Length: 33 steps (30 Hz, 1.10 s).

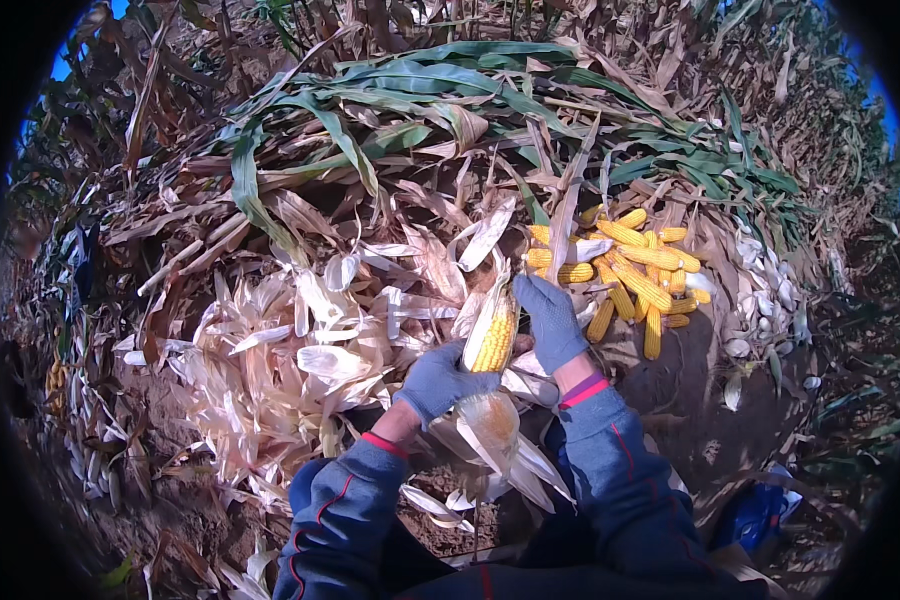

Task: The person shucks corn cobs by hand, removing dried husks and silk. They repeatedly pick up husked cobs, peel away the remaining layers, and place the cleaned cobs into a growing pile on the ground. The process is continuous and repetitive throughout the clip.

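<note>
My left hand (446, 381), in a grey knit glove, grips the lower end of a partly husked ear of corn (495, 339). Yellow kernels show on the ear, and pale husk still covers its left side and tip. Peeled husk leaves (499, 435) hang down below that hand. At the upper right side of the ear is my right hand (551, 319), also gloved, with its fingers bent by the husk tip; whether they pinch the husk is hard to see. Just beyond it, to the right, lies a pile of husked yellow corn cobs (641, 274).
Loose dry husks (270, 375) are heaped at the left. Cut stalks with green leaves (435, 82) lie in a band across the far side. Pale husk pieces (765, 292) are scattered at the right. A blue shoe (750, 517) shows at the lower right on bare soil.
</note>
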{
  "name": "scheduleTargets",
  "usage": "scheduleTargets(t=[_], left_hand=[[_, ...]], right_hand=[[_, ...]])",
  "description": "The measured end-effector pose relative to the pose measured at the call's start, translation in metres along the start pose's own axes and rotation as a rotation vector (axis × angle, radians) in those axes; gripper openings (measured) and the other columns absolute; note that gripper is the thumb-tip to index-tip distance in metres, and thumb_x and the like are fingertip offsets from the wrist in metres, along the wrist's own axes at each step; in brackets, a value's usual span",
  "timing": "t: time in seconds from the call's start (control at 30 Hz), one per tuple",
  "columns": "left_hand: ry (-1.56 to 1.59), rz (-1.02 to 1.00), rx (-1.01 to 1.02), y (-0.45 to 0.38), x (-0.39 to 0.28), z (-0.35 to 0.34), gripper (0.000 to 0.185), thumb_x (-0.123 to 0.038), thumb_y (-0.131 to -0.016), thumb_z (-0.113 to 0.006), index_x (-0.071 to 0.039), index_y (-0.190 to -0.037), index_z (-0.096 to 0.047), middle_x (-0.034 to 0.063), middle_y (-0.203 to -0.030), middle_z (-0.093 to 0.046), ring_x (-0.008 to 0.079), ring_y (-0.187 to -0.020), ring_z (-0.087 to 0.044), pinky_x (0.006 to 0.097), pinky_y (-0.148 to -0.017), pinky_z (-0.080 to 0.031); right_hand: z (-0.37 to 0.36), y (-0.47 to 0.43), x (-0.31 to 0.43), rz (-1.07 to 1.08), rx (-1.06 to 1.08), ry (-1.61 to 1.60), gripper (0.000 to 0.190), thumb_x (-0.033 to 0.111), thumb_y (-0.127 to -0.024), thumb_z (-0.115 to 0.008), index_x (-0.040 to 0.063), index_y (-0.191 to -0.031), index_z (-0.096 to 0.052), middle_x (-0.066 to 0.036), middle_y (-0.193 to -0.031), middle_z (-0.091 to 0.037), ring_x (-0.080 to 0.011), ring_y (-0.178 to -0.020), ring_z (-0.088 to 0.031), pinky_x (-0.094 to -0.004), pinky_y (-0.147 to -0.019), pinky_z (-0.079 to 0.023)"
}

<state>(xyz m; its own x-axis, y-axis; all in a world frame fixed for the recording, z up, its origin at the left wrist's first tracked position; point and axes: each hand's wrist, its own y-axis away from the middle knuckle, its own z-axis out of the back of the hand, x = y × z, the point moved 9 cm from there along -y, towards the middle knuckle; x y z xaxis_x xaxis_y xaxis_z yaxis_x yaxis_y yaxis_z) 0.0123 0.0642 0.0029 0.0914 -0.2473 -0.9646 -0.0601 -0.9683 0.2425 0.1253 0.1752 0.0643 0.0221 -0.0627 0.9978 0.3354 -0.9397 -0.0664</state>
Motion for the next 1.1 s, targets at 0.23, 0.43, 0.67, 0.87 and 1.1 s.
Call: scheduleTargets(t=[0.23,0.43,0.67,0.87,1.1], left_hand=[[-0.010,0.028,0.076,-0.001,-0.001,-0.006,0.052,-0.022,-0.071,-0.080,0.003,-0.111,-0.058,0.0053,-0.097,-0.065,0.0096,-0.084,-0.060,0.0257,-0.076,-0.051],[0.014,0.003,0.076,0.001,-0.005,0.000,0.051,-0.020,-0.071,-0.081,0.003,-0.111,-0.059,0.0044,-0.098,-0.065,0.0095,-0.086,-0.059,0.0258,-0.078,-0.050],[-0.149,-0.052,0.025,-0.007,0.008,0.005,0.058,-0.030,-0.068,-0.082,0.001,-0.111,-0.059,0.0067,-0.097,-0.066,0.0105,-0.087,-0.060,0.0269,-0.079,-0.049],[-0.476,-0.116,-0.059,-0.009,-0.004,0.010,0.059,-0.041,-0.066,-0.079,-0.003,-0.108,-0.061,0.0130,-0.098,-0.067,0.0221,-0.086,-0.065,0.0313,-0.077,-0.049],[-0.707,-0.093,-0.066,0.006,-0.021,0.021,0.061,-0.049,-0.065,-0.076,-0.005,-0.105,-0.062,0.0159,-0.091,-0.066,0.0312,-0.084,-0.064,0.0360,-0.073,-0.049]], right_hand=[[0.004,-0.003,-0.003,0.113,-0.037,0.260,0.024,0.019,-0.089,-0.055,-0.002,-0.076,-0.055,-0.013,-0.067,-0.050,-0.0164,-0.062,-0.046,-0.0326,-0.062,-0.040],[-0.005,-0.002,-0.006,0.057,0.100,0.153,0.024,0.020,-0.089,-0.053,-0.001,-0.078,-0.054,-0.016,-0.069,-0.051,-0.0240,-0.063,-0.048,-0.0352,-0.063,-0.041],[0.009,-0.006,-0.035,0.087,-0.115,0.361,0.018,0.015,-0.086,-0.051,-0.001,-0.078,-0.052,-0.015,-0.069,-0.050,-0.0228,-0.066,-0.047,-0.0346,-0.064,-0.041],[0.016,-0.006,-0.052,-0.036,-0.186,0.272,0.016,0.013,-0.083,-0.048,-0.001,-0.081,-0.054,-0.021,-0.073,-0.056,-0.0333,-0.069,-0.053,-0.0387,-0.065,-0.042],[0.004,0.000,-0.036,-0.110,0.023,0.268,0.018,0.012,-0.084,-0.048,-0.002,-0.087,-0.058,-0.018,-0.076,-0.060,-0.0247,-0.071,-0.056,-0.0350,-0.069,-0.044]])
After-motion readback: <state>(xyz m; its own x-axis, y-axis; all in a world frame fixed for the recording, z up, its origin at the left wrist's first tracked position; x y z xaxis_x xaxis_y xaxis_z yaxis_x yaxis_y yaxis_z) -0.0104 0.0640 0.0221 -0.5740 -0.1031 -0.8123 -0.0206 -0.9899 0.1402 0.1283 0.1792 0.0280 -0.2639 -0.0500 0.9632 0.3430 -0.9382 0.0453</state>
